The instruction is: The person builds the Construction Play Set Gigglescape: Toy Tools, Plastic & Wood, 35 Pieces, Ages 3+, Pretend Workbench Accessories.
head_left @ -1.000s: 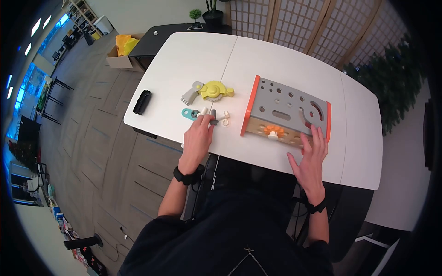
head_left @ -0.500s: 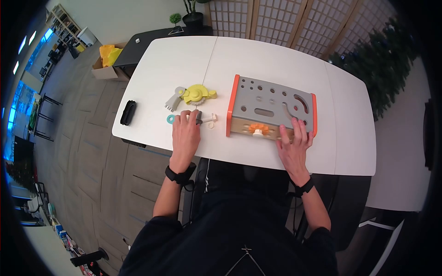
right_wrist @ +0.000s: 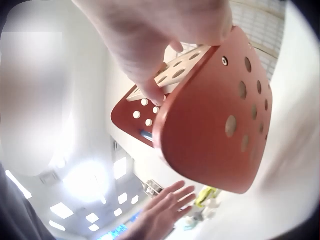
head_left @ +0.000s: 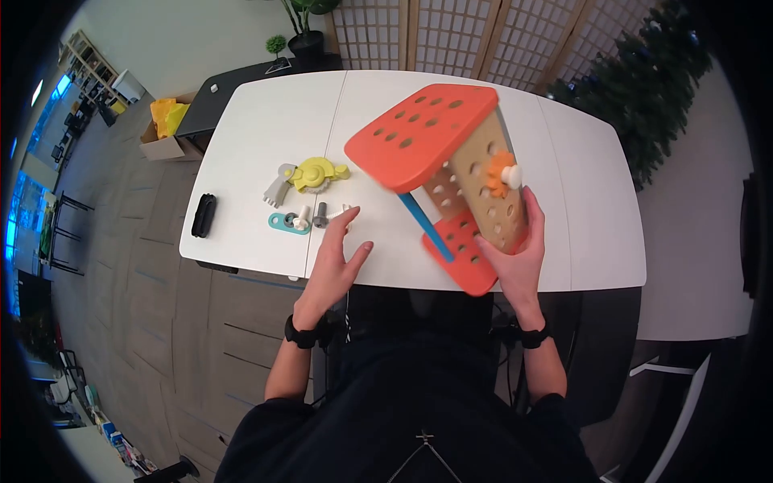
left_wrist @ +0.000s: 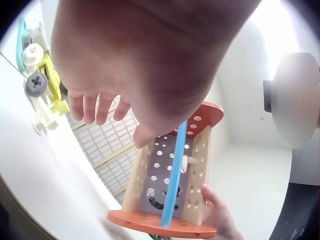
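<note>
A wooden toy toolbox with red end panels stands tilted up on one end above the table, its open side with a blue rod turned leftward. My right hand grips the perforated wooden side near the lower end, thumb on the inside. An orange gear with a white bolt is mounted on that side. My left hand is apart from the box, fingers spread loosely and holding nothing. Just beyond its fingers lie a grey bolt and a teal strip with pieces on it.
A yellow and grey toy piece lies behind the small parts on the white table. A black case sits near the table's left edge. Behind the table stand a folding screen and a green tree.
The toolbox, flat on the table before, has been tipped up onto an end by my right hand, which now grips its side. My left hand has drawn back from the small parts and spread its fingers.
</note>
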Action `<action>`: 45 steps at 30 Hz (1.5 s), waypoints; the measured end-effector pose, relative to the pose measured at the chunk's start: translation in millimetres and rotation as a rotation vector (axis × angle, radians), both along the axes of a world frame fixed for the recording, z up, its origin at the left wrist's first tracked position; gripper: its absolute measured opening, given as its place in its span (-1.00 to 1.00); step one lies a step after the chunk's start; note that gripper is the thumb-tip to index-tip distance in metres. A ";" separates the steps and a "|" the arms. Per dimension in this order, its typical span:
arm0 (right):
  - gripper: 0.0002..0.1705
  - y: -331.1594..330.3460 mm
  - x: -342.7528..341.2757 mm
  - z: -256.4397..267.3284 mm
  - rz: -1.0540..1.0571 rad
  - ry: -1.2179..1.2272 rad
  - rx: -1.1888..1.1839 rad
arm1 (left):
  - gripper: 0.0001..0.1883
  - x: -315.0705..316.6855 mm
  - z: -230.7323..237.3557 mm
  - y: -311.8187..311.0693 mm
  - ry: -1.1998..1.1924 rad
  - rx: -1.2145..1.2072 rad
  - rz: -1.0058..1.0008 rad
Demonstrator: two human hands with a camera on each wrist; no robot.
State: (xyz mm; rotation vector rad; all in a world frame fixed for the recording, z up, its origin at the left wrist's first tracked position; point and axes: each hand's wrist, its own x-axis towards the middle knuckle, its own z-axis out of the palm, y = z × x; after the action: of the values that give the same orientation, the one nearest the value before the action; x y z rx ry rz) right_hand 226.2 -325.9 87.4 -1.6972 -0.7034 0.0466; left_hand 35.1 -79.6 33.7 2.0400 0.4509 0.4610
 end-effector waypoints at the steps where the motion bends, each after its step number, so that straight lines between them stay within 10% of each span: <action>1: 0.12 -3.1 -0.1 -4.8 0.040 0.108 0.057 | -0.27 2.5 2.3 -2.5 -0.021 -0.085 -0.044; 11: -0.21 -24.6 -16.7 -44.7 0.278 0.840 0.235 | 0.04 8.0 16.4 -24.7 -0.044 -0.557 -0.399; 33: -0.55 -17.2 -14.3 -97.7 0.182 0.638 -0.131 | -0.21 8.5 5.9 -14.5 0.108 -0.655 -0.217; 39: -0.58 -18.9 -15.1 -90.7 0.199 0.602 -0.139 | -0.65 -23.1 -12.5 73.9 0.208 0.374 0.332; 45: -0.52 -22.5 -10.6 -103.6 0.231 0.644 -0.114 | -0.64 -40.5 -26.5 106.5 0.445 0.604 0.416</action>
State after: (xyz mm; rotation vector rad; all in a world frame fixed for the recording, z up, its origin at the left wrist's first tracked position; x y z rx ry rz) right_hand 215.6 -348.4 -16.2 -1.5691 -0.4053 0.7722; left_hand -5.4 26.9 7.2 2.6528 1.1291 0.4176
